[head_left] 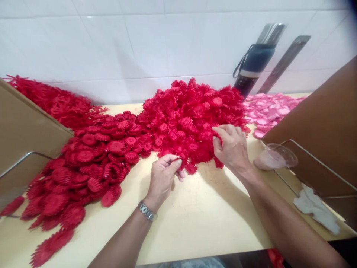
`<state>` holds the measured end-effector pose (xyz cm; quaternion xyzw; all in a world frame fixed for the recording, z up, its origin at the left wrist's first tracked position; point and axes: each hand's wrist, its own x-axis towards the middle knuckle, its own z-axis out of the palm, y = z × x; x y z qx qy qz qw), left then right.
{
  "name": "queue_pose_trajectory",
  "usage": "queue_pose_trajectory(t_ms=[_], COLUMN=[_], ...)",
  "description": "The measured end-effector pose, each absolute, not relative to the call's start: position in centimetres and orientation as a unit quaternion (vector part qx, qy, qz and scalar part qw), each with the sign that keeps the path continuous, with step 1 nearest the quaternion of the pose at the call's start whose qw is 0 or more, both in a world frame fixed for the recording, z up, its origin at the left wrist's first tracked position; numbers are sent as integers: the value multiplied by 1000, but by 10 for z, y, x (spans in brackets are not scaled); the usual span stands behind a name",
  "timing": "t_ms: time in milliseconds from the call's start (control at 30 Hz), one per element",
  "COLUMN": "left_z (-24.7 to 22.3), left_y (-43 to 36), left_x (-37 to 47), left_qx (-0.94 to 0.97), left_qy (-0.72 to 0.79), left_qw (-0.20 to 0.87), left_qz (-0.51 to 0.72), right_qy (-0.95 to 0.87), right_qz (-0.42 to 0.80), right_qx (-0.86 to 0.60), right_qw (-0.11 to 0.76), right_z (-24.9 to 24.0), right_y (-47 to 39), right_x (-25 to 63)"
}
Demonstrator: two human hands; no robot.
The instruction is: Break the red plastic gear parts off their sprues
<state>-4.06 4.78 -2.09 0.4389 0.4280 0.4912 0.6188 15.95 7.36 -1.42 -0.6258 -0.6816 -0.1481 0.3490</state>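
The right hand (232, 146) touches red flower pieces (192, 111).

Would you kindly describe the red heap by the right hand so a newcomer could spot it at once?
Below the white tiled wall, find the middle of the pale table. The red heap rises there at the right hand. It stands taller and looser than the stacked red discs to its left, and the pieces to its right are pink.

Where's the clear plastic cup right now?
The clear plastic cup is at the right of the head view, on the table between the right hand and the brown panel.
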Motion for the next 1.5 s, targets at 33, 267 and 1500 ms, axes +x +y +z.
queue_pose_trajectory(t_ms=[33, 267, 1500], left_z=[-22, -29, -16], left_y=[48, 48, 46], left_x=[-41, -43, -46], left_qx=[436, 458, 419], left_qy=[432, 437, 474], left_qw=[615, 585, 613], left_qz=[495, 507, 473], right_qy=[-691, -741, -693], right_qz=[-141, 230, -137], right_qx=[-607, -459, -619], right_qw=[367, 433, 343], right_z=[-13, -11, -7], right_y=[72, 49, 69], right_x=[156, 112, 146])
